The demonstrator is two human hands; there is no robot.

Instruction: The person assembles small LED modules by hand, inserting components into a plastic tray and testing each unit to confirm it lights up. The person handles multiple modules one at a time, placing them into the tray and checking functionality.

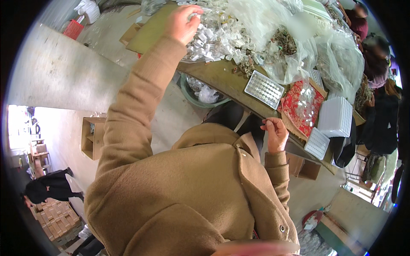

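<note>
While the left hand (183,24) is held curled at the clear pieces (209,45) heaped on the table (215,79), the right hand (276,134) is held well apart, fingers bent, near the tray (257,94), presumably edge-placed for reach; whether either grips anything cannot be told.

Pale floor (62,147), broad pillar (64,72) (lightly stained), bright opening (18,123)

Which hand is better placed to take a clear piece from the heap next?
Probably the left hand: it is at the heap of clear pieces, while the right hand is down near the table edge.
</note>
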